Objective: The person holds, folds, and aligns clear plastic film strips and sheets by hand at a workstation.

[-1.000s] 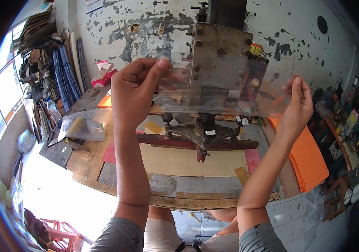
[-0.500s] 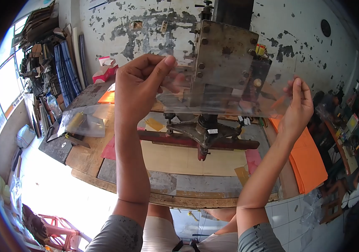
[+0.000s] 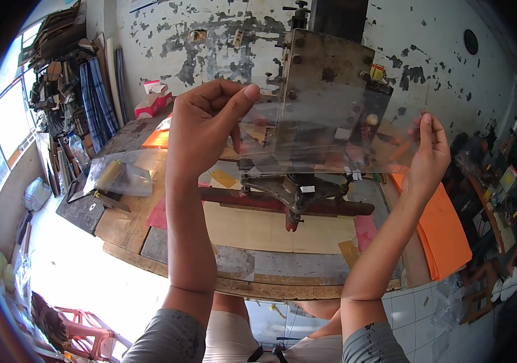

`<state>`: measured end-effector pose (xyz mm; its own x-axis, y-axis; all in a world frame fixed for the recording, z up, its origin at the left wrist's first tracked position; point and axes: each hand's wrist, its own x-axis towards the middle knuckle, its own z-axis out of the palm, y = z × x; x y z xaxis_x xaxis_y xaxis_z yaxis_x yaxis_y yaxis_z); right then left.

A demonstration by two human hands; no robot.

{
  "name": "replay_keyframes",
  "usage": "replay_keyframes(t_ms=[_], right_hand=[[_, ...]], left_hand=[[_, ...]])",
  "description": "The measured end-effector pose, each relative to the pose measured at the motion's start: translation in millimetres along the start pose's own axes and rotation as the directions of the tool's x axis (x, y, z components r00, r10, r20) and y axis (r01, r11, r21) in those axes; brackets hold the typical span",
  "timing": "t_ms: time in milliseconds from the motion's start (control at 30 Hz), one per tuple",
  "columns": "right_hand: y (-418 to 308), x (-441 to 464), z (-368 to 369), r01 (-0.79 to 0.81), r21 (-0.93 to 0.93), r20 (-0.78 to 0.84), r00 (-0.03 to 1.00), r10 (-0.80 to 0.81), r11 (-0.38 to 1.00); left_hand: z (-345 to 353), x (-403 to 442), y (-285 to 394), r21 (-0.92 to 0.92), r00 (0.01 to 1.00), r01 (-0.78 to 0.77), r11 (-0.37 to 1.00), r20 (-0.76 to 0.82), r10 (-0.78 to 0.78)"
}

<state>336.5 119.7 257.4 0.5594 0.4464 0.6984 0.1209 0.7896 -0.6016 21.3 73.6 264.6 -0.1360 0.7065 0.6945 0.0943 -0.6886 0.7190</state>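
Left hand (image 3: pixel 203 130): thumb and fingers pinched together on the left end of the clear plastic sheet (image 3: pixel 325 148); exact contact line hard to see through the film. Right hand (image 3: pixel 431 151): thumb and fingertips closed on its right end, near the upper corner. Sheet is spread between both hands, raised above the workbench (image 3: pixel 120 238), in front of the press (image 3: pixel 331 51). Orange sheets (image 3: pixel 443 233) lie beside right forearm.
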Motion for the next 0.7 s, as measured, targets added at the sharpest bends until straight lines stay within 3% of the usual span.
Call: replay_keyframes(t_ms=[700], right_hand=[[-14.0,-8.9,2.3,0.062,0.022,0.018,0.998,-0.063,0.998]], left_hand=[[-8.0,11.2,-15.4,0.091,0.996,-0.046,0.995,-0.073,0.052]])
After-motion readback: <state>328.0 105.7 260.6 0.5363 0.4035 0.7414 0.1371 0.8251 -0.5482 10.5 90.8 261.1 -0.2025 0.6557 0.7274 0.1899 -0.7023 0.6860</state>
